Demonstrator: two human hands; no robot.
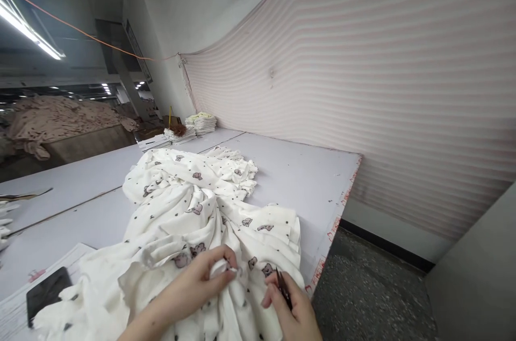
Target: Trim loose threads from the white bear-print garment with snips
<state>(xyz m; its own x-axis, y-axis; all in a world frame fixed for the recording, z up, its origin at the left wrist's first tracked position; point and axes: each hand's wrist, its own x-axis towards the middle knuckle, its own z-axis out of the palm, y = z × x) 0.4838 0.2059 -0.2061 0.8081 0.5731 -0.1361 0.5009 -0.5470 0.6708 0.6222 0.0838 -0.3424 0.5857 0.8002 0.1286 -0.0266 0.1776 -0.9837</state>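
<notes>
Right hand (294, 311) grips small dark metal snips (283, 288), left hand (205, 276) pinches crumpled white printed fabric (177, 212) at the grey table's (306, 180) near right edge.

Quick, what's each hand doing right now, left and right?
Left hand: closed, pinching a fold of the white printed fabric.
Right hand: closed on a small dark tool, likely thread snips, at the fabric.
</notes>
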